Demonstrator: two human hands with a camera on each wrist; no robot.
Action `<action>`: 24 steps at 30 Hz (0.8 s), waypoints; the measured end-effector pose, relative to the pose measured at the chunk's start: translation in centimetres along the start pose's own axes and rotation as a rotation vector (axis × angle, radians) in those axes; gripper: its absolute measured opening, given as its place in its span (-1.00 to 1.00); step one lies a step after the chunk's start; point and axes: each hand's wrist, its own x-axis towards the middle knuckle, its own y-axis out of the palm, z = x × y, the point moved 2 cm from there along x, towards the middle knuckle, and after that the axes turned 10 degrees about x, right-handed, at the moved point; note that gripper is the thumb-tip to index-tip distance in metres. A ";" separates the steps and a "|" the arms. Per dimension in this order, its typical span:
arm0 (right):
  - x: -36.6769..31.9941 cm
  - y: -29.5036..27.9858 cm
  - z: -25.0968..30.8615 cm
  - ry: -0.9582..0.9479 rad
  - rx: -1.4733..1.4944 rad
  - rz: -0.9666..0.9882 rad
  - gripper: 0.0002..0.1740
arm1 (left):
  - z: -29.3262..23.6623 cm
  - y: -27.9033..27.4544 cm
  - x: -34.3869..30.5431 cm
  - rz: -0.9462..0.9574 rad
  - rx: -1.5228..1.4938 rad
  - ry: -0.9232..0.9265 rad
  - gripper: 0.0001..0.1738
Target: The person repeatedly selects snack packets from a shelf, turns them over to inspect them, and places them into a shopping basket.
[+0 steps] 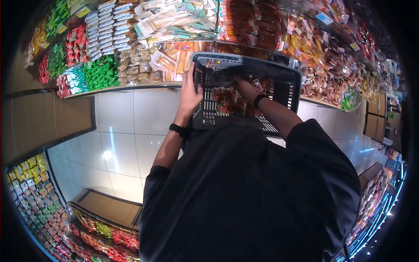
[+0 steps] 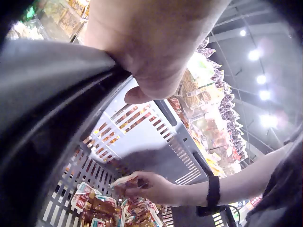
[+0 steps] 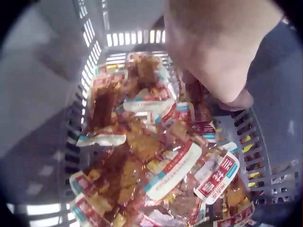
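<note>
Left hand gripped the left rim of the grey basket, fingers curled over its edge. Inside the basket, the right hand seemed to pinch a pale packet by its end, just above the heap of red snack packets on the basket's floor; the dim view left that grip uncertain. Display shelves stood just beyond the basket. Held at one side only, the basket could tip and spill, and so thin a pinch on slick film could let the packet drop.
</note>
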 end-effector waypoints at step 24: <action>-4.3 5.9 2.9 0.076 -0.538 0.168 -0.33 | -5.0 -5.9 -2.9 0.095 -1.052 -0.342 -0.72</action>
